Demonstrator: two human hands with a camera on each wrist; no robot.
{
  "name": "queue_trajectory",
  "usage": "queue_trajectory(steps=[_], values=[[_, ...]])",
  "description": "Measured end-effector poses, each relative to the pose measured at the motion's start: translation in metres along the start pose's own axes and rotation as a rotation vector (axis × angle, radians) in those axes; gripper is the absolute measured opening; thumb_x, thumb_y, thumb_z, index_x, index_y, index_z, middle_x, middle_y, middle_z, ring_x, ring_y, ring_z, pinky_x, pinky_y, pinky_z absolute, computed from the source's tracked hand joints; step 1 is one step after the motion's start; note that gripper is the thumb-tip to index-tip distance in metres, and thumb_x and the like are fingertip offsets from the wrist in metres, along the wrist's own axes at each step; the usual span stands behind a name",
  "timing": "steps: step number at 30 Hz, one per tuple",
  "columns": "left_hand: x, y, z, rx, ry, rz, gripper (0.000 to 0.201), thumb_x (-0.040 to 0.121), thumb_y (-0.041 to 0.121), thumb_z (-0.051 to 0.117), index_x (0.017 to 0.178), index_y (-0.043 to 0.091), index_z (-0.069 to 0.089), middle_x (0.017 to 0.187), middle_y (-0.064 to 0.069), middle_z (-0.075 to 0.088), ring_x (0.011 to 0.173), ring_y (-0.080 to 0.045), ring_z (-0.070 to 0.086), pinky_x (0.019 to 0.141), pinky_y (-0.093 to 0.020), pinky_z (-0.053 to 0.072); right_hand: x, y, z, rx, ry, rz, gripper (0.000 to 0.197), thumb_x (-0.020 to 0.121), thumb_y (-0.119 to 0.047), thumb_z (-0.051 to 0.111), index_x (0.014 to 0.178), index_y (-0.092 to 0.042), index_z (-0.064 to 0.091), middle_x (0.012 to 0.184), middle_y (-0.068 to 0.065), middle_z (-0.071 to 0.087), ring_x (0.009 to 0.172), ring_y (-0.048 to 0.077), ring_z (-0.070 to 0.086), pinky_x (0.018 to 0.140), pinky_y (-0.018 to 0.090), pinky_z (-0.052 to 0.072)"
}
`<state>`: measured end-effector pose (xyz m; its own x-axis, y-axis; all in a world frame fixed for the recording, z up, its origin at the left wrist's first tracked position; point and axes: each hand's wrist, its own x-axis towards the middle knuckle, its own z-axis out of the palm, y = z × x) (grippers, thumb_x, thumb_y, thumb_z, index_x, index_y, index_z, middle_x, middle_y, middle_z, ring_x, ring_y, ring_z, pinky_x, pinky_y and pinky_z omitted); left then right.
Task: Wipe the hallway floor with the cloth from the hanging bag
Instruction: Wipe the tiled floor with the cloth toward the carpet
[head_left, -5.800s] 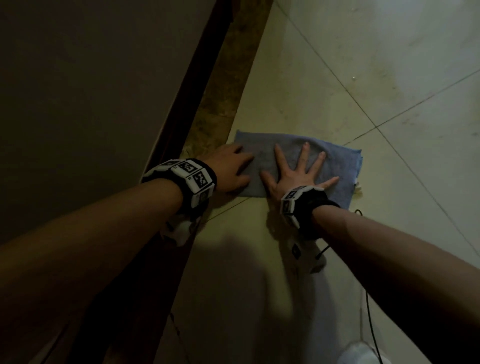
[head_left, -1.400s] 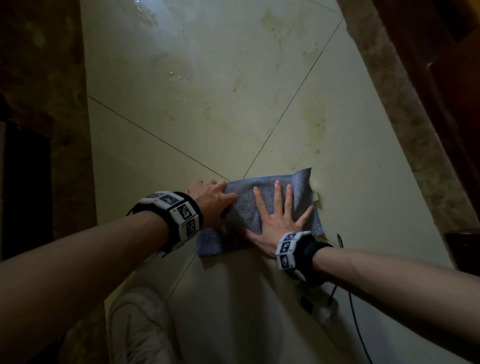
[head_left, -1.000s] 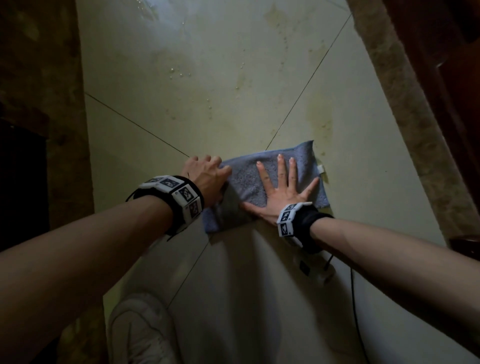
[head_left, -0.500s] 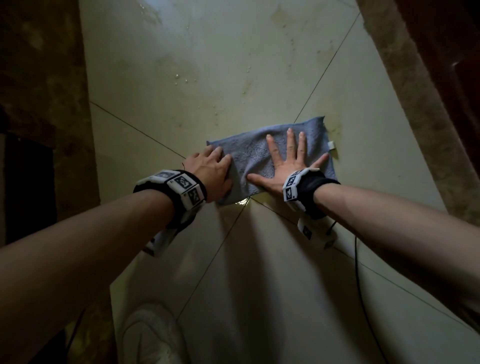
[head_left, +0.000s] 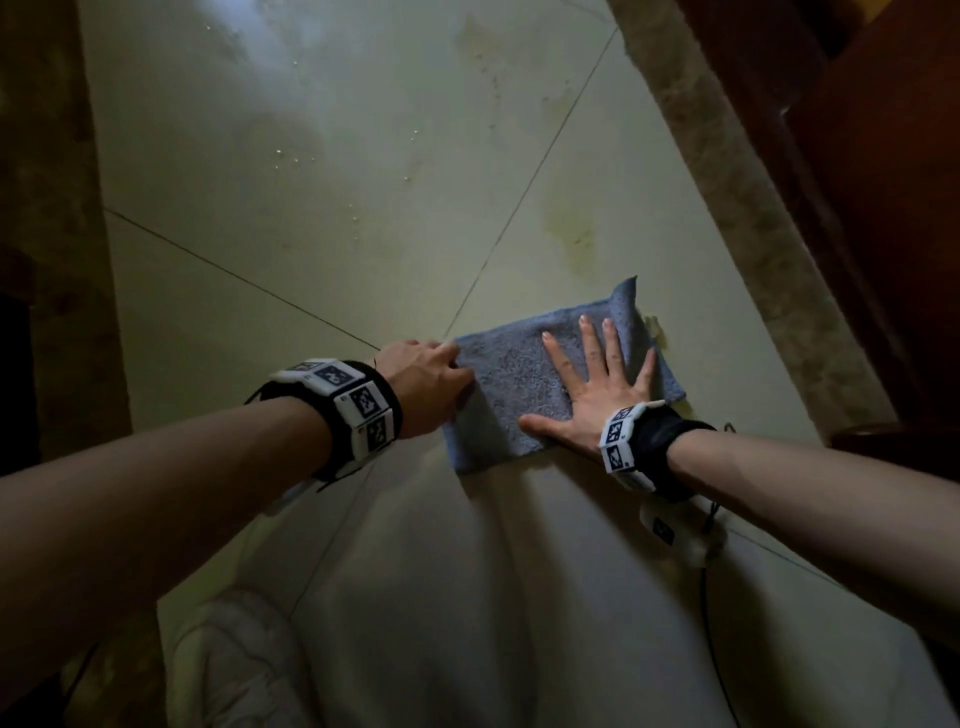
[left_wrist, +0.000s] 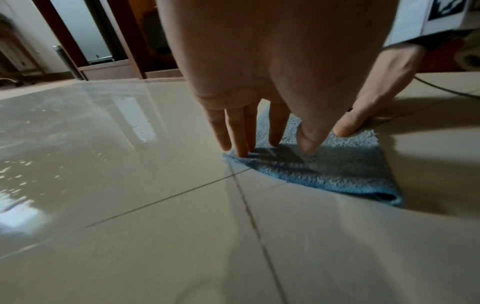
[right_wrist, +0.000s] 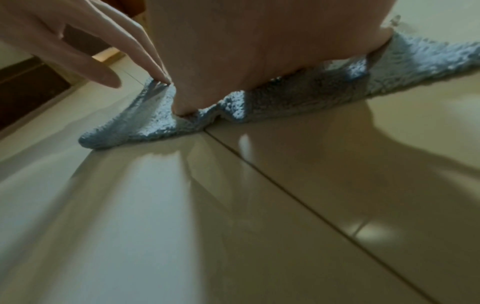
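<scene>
- My two wrist bands (head_left: 358, 402) carry black-and-white square marker patterns; I can read no words on them.
- A small pale tag (head_left: 655, 328) sticks out at the cloth's 2 o'clock corner; any print on it is too small to make out.
- My right hand (head_left: 597, 387) lies flat on the blue cloth (head_left: 511, 374), fingers spread wide, palm pressing down.
- My left hand (head_left: 423, 382) sits at the cloth's 9 o'clock edge; the left wrist view shows straight fingertips (left_wrist: 242, 151) pushing down on the cloth's edge, thumb planted beside them.
- The cloth lies folded on the pale tiled floor (head_left: 337, 182), over the spot where the grout lines cross, slightly bunched under my right palm in the right wrist view.
- A yellowish stain (head_left: 569, 228) marks the tile at 12 o'clock from the cloth, just beyond it.
- Droplets glint on the floor toward 11 o'clock.
- Something white and rounded (head_left: 228, 665) is cut off at the frame's 7 o'clock; I cannot tell what it is.
- A dark cable (head_left: 709, 623) trails from my right wrist out of frame.
- A speckled stone strip (head_left: 748, 208) and dark wood run along the 3 o'clock side, partly in shadow.
</scene>
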<state>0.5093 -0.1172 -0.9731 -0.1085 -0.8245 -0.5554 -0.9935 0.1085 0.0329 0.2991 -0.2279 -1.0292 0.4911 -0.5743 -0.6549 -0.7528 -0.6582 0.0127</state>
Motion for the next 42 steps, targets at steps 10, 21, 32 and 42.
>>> queue_trajectory(steps=[10, 21, 32, 42], values=[[0.006, 0.031, -0.060, 0.062, -0.238, 0.013, 0.049, 0.096, 0.054, 0.044, 0.140, 0.033, 0.045, 0.137, -0.004, 0.048, 0.121, -0.026, 0.052, 0.091, -0.037, 0.050, -0.031, 0.024, -0.006, -0.004, 0.013, -0.082, 0.111, 0.070, -0.095, 0.032, 0.149, -0.042, -0.026, 0.156, 0.009, -0.038, 0.141, 0.041, -0.035, 0.108, 0.074, -0.009], [0.013, -0.003, -0.087, 0.039, -0.174, -0.024, 0.049, 0.097, 0.053, 0.042, 0.143, 0.037, 0.043, 0.144, 0.001, 0.046, 0.130, -0.023, 0.047, 0.099, -0.040, 0.047, -0.025, -0.001, -0.012, 0.139, -0.150, 0.120, 0.129, 0.057, -0.101, 0.035, 0.145, -0.039, -0.034, 0.153, 0.020, -0.040, 0.138, 0.053, -0.032, 0.109, 0.075, -0.007], [0.055, -0.021, -0.064, 0.037, 0.012, 0.157, 0.063, 0.096, 0.058, 0.042, 0.153, 0.035, 0.026, 0.165, -0.009, 0.007, 0.151, -0.025, 0.010, 0.117, -0.043, 0.026, 0.035, -0.014, -0.034, 0.210, -0.028, 0.181, 0.129, 0.047, -0.106, 0.023, 0.136, -0.042, -0.045, 0.148, 0.017, -0.048, 0.134, 0.050, -0.040, 0.100, 0.081, -0.012], [0.088, -0.053, -0.051, -0.119, -0.084, 0.040, 0.076, 0.096, 0.051, 0.044, 0.157, 0.018, 0.012, 0.164, -0.005, 0.012, 0.149, -0.023, 0.021, 0.117, -0.040, 0.029, 0.116, -0.031, -0.095, 0.229, 0.079, 0.223, 0.118, 0.065, -0.095, 0.036, 0.143, -0.042, -0.036, 0.152, 0.018, -0.041, 0.138, 0.050, -0.034, 0.100, 0.082, -0.008]])
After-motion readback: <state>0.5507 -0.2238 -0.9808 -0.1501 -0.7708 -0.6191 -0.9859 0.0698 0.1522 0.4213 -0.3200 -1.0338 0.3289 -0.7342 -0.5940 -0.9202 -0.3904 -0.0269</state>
